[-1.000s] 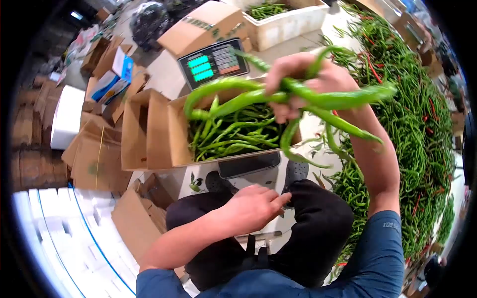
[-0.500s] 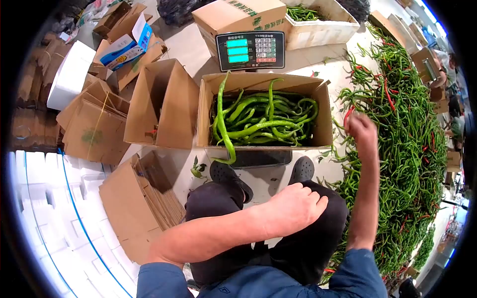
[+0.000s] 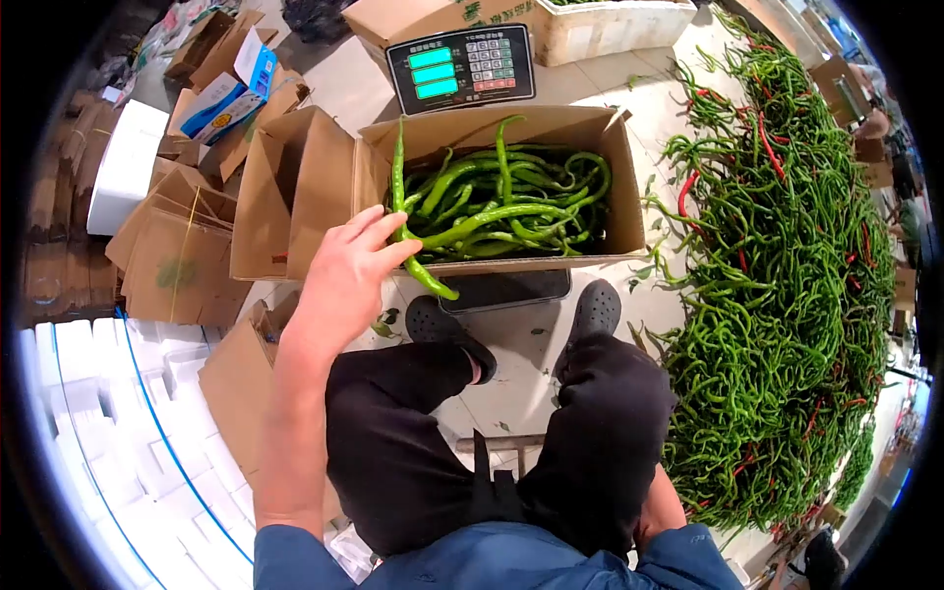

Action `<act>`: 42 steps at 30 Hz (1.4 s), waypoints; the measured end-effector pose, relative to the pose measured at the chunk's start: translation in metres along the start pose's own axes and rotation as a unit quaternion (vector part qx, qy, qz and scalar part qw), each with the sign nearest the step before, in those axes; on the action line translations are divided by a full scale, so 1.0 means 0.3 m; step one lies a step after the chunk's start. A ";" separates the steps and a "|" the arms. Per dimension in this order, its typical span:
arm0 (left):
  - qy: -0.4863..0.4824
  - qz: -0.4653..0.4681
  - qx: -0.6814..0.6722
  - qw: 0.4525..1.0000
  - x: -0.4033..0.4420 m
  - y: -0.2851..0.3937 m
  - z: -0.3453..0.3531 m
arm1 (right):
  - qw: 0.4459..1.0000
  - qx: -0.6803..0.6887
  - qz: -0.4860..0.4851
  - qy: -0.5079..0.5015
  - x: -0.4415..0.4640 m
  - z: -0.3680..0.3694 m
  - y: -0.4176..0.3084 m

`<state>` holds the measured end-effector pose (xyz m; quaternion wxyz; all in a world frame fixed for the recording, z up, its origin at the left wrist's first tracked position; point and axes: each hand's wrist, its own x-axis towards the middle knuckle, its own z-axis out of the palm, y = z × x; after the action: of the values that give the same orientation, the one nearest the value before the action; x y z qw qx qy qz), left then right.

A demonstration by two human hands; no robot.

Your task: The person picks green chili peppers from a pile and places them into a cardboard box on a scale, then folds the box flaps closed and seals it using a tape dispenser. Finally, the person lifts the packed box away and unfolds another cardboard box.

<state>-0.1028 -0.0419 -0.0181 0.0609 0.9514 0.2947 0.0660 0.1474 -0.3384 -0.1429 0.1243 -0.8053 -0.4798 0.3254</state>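
Note:
My left hand (image 3: 347, 275) is at the front left corner of an open cardboard box (image 3: 629, 197). Its fingers and thumb close on a long green chili pepper (image 3: 414, 264) that hangs over the box's front edge. Many more long green chili peppers (image 3: 492, 218) fill the box, a few of them poking above the rim. A scale with a lit display (image 3: 460, 69) stands behind the box, and its dark platform (image 3: 506, 288) shows under the front. My right hand is hidden beside my right leg; only the forearm (image 3: 659, 509) shows.
A large heap of green peppers (image 3: 787, 344) with some red ones spreads along the right. An open carton (image 3: 270, 197) and flattened cardboard (image 3: 167, 261) are at the left, near white foam boxes (image 3: 128, 423). A white foam crate (image 3: 610, 34) stands at the back.
My left hand has moved from over my knees up to the box and taken hold of the overhanging pepper. My right hand has left the pepper heap and dropped out of sight. The view has shifted.

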 end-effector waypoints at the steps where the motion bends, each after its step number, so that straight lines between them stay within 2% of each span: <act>1: -0.009 0.001 0.014 1.000 0.002 -0.008 0.018 | 0.999 -0.026 -0.015 0.012 -0.002 -0.047 -0.055; 4: 0.029 -0.001 0.026 0.999 0.032 -0.032 0.068 | 0.996 -0.074 -0.033 0.034 0.011 -0.131 -0.158; 7: 0.012 0.020 0.020 1.000 0.052 -0.036 0.069 | 0.994 -0.098 -0.043 0.013 0.021 -0.128 -0.140; 10: 0.027 0.027 -0.018 0.999 0.061 -0.013 0.023 | 0.997 -0.066 -0.018 -0.030 0.023 -0.021 0.016; 14: 0.140 -0.018 -0.058 0.988 0.104 0.134 -0.062 | 0.992 0.005 0.052 -0.118 0.029 0.198 0.304; 15: 0.175 0.001 -0.035 0.984 0.129 0.170 -0.069 | 0.987 0.020 0.069 -0.141 0.023 0.251 0.368; 19: 0.191 0.024 -0.069 0.979 0.226 0.237 -0.031 | 0.967 0.061 0.129 -0.212 0.002 0.392 0.556; 23: 0.052 0.024 -0.092 0.994 0.271 0.259 0.047 | 0.947 0.097 0.170 -0.254 0.014 0.474 0.656; 26: -0.036 0.062 -0.134 0.988 0.286 0.292 0.085 | 0.937 0.115 0.184 -0.274 0.060 0.510 0.698; 31: -0.073 0.013 -0.128 0.989 0.316 0.293 0.066 | 0.927 0.133 0.193 -0.292 0.166 0.550 0.765; 36: -0.118 -0.021 -0.142 0.983 0.345 0.302 0.033 | 0.946 0.137 0.169 -0.240 0.316 0.493 0.858; 39: -0.148 -0.023 -0.148 0.978 0.358 0.315 0.040 | 0.975 0.100 0.154 -0.127 0.440 0.311 0.833; 41: -0.173 -0.028 -0.144 0.974 0.363 0.310 0.049 | 0.973 0.169 0.157 -0.012 0.543 0.293 0.910; 42: -0.180 -0.029 -0.141 0.973 0.368 0.304 0.055 | 0.963 0.191 0.191 0.004 0.604 0.208 0.876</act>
<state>0.0405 -0.0551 -0.0103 0.2484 0.9204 0.2944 -0.0670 0.3483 -0.3245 -0.3981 0.2127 -0.8448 -0.2453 0.4253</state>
